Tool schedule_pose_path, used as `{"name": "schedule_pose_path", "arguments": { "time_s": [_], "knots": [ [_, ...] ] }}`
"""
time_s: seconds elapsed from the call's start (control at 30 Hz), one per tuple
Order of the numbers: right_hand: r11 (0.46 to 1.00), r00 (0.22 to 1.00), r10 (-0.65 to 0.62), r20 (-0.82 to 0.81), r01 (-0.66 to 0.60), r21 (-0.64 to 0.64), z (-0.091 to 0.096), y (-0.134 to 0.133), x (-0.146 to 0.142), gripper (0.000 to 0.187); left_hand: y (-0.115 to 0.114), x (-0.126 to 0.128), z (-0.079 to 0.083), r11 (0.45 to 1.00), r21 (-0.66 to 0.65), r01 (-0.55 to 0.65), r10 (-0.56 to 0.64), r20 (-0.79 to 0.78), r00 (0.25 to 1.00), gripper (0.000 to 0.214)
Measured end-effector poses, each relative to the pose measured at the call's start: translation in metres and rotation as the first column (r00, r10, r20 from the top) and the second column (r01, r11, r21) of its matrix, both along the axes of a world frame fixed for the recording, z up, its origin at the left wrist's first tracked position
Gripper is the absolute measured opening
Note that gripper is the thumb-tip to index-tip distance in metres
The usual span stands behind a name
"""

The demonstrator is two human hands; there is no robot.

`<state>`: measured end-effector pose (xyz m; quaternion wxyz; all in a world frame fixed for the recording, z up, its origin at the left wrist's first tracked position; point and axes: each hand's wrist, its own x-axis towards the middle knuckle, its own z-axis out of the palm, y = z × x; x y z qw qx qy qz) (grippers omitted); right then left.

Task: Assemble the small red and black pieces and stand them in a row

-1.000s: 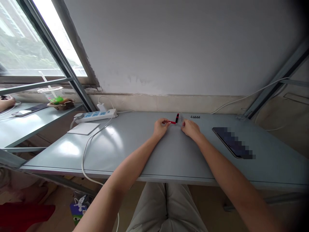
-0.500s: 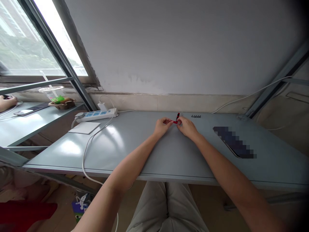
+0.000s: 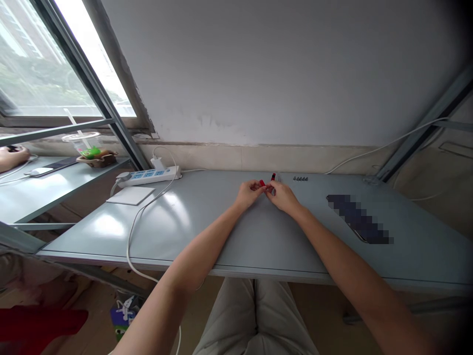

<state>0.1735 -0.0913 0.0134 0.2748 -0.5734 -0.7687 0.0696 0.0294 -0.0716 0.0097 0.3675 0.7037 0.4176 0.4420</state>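
Note:
My left hand [image 3: 247, 193] and my right hand [image 3: 283, 195] meet over the far middle of the grey table [image 3: 207, 231]. Both pinch a small red and black tool [image 3: 266, 181] between their fingertips; only its red tips show, one at the left fingers and one above the right fingers. A short row of small dark bits [image 3: 300, 178] lies on the table just right of my right hand.
A phone [image 3: 357, 218] lies on the table to the right. A white power strip [image 3: 148, 175] with a cable and a white flat pad [image 3: 130, 195] sit far left. On a neighbouring table another person's hand [image 3: 11, 157] rests beside a cup [image 3: 82, 143].
My right hand has moved left to meet my left hand, and the red tool between them is now mostly covered by the fingers.

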Motion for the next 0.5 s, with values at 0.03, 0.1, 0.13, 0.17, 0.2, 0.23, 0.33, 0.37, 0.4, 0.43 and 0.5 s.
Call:
{"name": "schedule_pose_path", "arguments": {
  "time_s": [0.03,0.1,0.13,0.17,0.2,0.23,0.33,0.37,0.4,0.43,0.5],
  "knots": [
    [1.0,1.0,0.01,0.007,-0.01,-0.006,0.0,0.0,0.001,0.018,0.002,-0.001,0.001,1.0,0.007,-0.023,0.023,-0.039,0.999,0.021],
    [1.0,1.0,0.004,0.03,-0.003,-0.021,0.001,0.001,0.004,0.021,0.009,-0.006,0.003,0.994,0.036,-0.106,0.111,-0.149,0.983,0.018],
    [0.999,0.999,-0.022,0.049,0.024,-0.032,0.001,0.001,0.006,0.022,0.014,-0.009,0.004,0.986,0.058,-0.159,0.168,-0.207,0.964,0.015],
    [0.997,0.995,-0.062,0.072,0.066,-0.046,0.002,0.002,0.009,0.021,0.02,-0.012,0.004,0.973,0.076,-0.218,0.23,-0.258,0.938,0.013],
    [0.991,0.989,-0.111,0.1,0.117,-0.061,0.002,0.003,0.012,0.02,0.026,-0.015,0.005,0.958,0.09,-0.271,0.285,-0.299,0.911,0.012],
    [0.982,0.979,-0.159,0.131,0.17,-0.076,0.003,0.004,0.016,0.018,0.032,-0.019,0.005,0.946,0.095,-0.309,0.322,-0.334,0.886,0.011],
    [0.949,0.938,-0.275,0.21,0.301,-0.099,0.004,0.006,0.025,0.017,0.046,-0.028,0.002,0.926,0.089,-0.367,0.369,-0.427,0.826,0.011],
    [0.938,0.926,-0.302,0.225,0.331,-0.1,0.004,0.006,0.028,0.018,0.05,-0.03,0.0,0.92,0.1,-0.379,0.382,-0.451,0.807,0.012],
    [0.93,0.916,-0.323,0.236,0.354,-0.102,0.003,0.007,0.03,0.018,0.052,-0.032,-0.002,0.916,0.107,-0.387,0.39,-0.467,0.793,0.013],
    [0.923,0.909,-0.338,0.242,0.371,-0.104,0.003,0.007,0.031,0.019,0.054,-0.033,-0.004,0.911,0.107,-0.398,0.398,-0.478,0.783,0.013],
    [0.915,0.901,-0.354,0.25,0.389,-0.109,0.002,0.008,0.033,0.019,0.056,-0.034,-0.007,0.904,0.083,-0.419,0.404,-0.488,0.774,0.012]
  ]
}}
